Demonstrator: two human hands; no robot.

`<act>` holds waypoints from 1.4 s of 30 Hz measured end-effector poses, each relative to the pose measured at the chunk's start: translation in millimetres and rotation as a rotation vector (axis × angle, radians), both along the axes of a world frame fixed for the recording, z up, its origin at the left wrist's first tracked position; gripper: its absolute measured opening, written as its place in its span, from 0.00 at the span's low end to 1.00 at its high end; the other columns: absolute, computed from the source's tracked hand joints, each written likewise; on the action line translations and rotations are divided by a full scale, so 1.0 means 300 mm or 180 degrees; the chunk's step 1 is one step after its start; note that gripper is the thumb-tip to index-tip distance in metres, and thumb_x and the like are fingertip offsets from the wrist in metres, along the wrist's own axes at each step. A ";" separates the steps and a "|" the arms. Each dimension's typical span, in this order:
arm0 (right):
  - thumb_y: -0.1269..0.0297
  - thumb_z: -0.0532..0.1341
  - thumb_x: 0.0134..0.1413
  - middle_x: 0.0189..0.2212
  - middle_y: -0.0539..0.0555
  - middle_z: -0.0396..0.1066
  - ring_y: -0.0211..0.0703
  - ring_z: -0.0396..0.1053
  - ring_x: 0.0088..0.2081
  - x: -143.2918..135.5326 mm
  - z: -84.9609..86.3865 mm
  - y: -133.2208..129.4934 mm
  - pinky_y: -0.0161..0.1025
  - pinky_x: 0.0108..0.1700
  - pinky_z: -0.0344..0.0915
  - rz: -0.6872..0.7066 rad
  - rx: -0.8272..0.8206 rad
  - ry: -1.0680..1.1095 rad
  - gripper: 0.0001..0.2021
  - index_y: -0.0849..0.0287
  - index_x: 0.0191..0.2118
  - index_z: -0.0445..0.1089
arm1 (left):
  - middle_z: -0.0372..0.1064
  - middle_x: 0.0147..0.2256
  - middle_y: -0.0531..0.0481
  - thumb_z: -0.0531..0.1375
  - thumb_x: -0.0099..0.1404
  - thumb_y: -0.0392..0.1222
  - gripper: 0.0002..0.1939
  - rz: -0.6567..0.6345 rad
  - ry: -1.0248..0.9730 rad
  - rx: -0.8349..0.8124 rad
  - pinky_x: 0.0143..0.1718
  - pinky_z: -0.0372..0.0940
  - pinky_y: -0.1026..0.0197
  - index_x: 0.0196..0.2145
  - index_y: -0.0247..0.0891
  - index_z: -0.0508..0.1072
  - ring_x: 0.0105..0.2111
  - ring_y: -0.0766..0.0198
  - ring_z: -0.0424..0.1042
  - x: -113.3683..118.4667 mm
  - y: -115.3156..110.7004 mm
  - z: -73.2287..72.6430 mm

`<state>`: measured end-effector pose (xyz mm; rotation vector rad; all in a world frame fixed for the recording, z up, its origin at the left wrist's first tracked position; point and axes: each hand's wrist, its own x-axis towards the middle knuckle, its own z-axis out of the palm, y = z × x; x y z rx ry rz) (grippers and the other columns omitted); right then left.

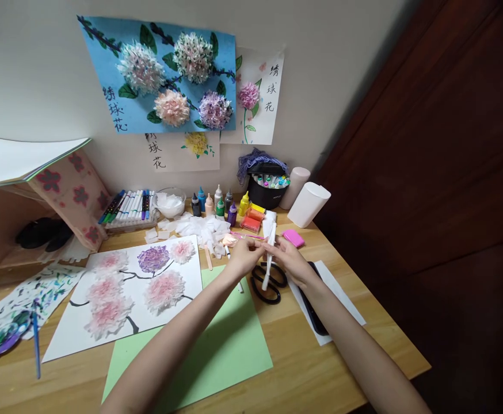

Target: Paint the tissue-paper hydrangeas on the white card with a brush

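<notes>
Both hands are raised over the desk and pinch a narrow folded strip of white tissue paper [267,270] that hangs roughly upright between them. My left hand [245,256] grips it from the left side with thumb and fingertips. From the right, my right hand [294,263] closes its fingers on the same strip. Black-handled scissors [267,299] lie just under the hands, their blades hidden. A light green sheet [229,339] lies below my left forearm. Beside my right hand are a pink block [293,238] and a black phone [319,328] on white paper, partly covered by the forearm.
White tissue pieces [204,230] are heaped behind the hands, near several paint bottles [220,207]. A white sheet with puffy paper flowers [134,287] lies left. A paint-smeared palette [1,339] and brush [36,345] are farther left. White containers [309,205] stand back right.
</notes>
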<state>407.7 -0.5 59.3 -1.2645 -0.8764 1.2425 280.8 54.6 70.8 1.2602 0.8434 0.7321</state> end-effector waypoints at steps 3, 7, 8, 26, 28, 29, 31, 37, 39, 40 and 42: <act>0.55 0.66 0.41 0.29 0.48 0.72 0.37 0.70 0.30 0.003 -0.007 0.004 0.34 0.33 0.67 -0.0070 0.0014 0.0220 0.15 0.56 0.33 0.66 | 0.66 0.16 0.54 0.68 0.46 0.40 0.10 0.0079 0.0053 0.0145 0.28 0.55 0.63 0.15 0.36 0.71 0.21 0.65 0.62 0.000 0.000 -0.002; 0.57 0.65 0.41 0.28 0.50 0.73 0.40 0.71 0.31 0.021 -0.009 0.014 0.38 0.36 0.69 -0.0117 -0.0004 0.0428 0.11 0.57 0.28 0.65 | 0.65 0.18 0.54 0.65 0.51 0.39 0.08 0.0335 0.0037 0.0266 0.27 0.55 0.63 0.18 0.37 0.71 0.23 0.65 0.62 -0.003 0.002 -0.012; 0.58 0.65 0.40 0.28 0.50 0.74 0.41 0.71 0.32 0.023 -0.008 0.016 0.39 0.36 0.69 -0.0119 -0.0016 0.0469 0.10 0.56 0.28 0.65 | 0.66 0.19 0.54 0.65 0.51 0.38 0.08 0.0406 0.0026 0.0286 0.28 0.56 0.63 0.19 0.37 0.71 0.24 0.64 0.63 -0.004 0.003 -0.014; 0.58 0.64 0.39 0.31 0.52 0.75 0.43 0.72 0.35 0.087 0.020 -0.022 0.38 0.36 0.67 -0.0169 -0.0146 -0.0027 0.14 0.57 0.35 0.69 | 0.68 0.22 0.53 0.66 0.53 0.39 0.07 0.0279 -0.0305 0.0027 0.31 0.58 0.63 0.22 0.36 0.72 0.25 0.65 0.65 -0.043 0.029 -0.026; 0.59 0.63 0.40 0.31 0.51 0.75 0.42 0.72 0.35 0.096 0.008 -0.025 0.37 0.36 0.67 -0.0294 -0.0101 -0.0094 0.13 0.57 0.35 0.68 | 0.67 0.21 0.54 0.65 0.53 0.39 0.08 0.0322 -0.0297 0.0014 0.30 0.58 0.64 0.22 0.36 0.71 0.24 0.66 0.64 -0.040 0.031 -0.035; 0.59 0.63 0.40 0.30 0.51 0.74 0.42 0.72 0.34 0.097 0.002 -0.024 0.37 0.35 0.67 -0.0359 -0.0068 -0.0139 0.12 0.56 0.34 0.67 | 0.66 0.20 0.54 0.65 0.53 0.39 0.08 0.0345 -0.0292 0.0012 0.30 0.58 0.64 0.21 0.36 0.70 0.24 0.66 0.64 -0.037 0.030 -0.038; 0.57 0.63 0.41 0.28 0.49 0.73 0.40 0.71 0.32 0.090 -0.008 -0.020 0.36 0.33 0.66 -0.0484 0.0026 -0.0252 0.12 0.56 0.34 0.66 | 0.66 0.20 0.54 0.65 0.54 0.40 0.09 0.0395 -0.0286 0.0019 0.30 0.58 0.64 0.21 0.37 0.69 0.24 0.66 0.64 -0.028 0.022 -0.040; 0.56 0.69 0.35 0.25 0.47 0.69 0.40 0.68 0.31 0.045 -0.002 -0.006 0.36 0.35 0.65 -0.0609 0.0318 -0.0639 0.17 0.56 0.29 0.63 | 0.69 0.22 0.51 0.70 0.46 0.44 0.13 0.0149 -0.0244 0.0108 0.29 0.58 0.63 0.24 0.34 0.73 0.25 0.63 0.67 -0.018 -0.005 -0.012; 0.57 0.69 0.35 0.27 0.49 0.70 0.41 0.69 0.33 0.036 0.007 -0.011 0.38 0.38 0.66 -0.0540 0.0337 -0.0662 0.16 0.56 0.29 0.64 | 0.71 0.23 0.50 0.71 0.43 0.45 0.15 0.0037 -0.0213 0.0162 0.29 0.58 0.63 0.24 0.34 0.74 0.26 0.62 0.66 -0.025 -0.002 -0.002; 0.57 0.69 0.37 0.30 0.50 0.72 0.42 0.70 0.35 0.033 0.012 -0.014 0.39 0.39 0.67 -0.0490 0.0329 -0.0590 0.15 0.56 0.31 0.66 | 0.71 0.23 0.50 0.72 0.42 0.46 0.16 0.0019 -0.0192 0.0184 0.28 0.57 0.63 0.23 0.33 0.74 0.25 0.63 0.66 -0.030 0.002 0.002; 0.60 0.67 0.38 0.36 0.51 0.74 0.43 0.71 0.39 0.031 0.019 -0.021 0.39 0.41 0.68 -0.0394 0.0271 -0.0283 0.15 0.56 0.35 0.68 | 0.70 0.22 0.51 0.71 0.41 0.49 0.17 0.0024 -0.0139 0.0197 0.27 0.56 0.63 0.22 0.33 0.74 0.24 0.65 0.63 -0.041 0.010 0.007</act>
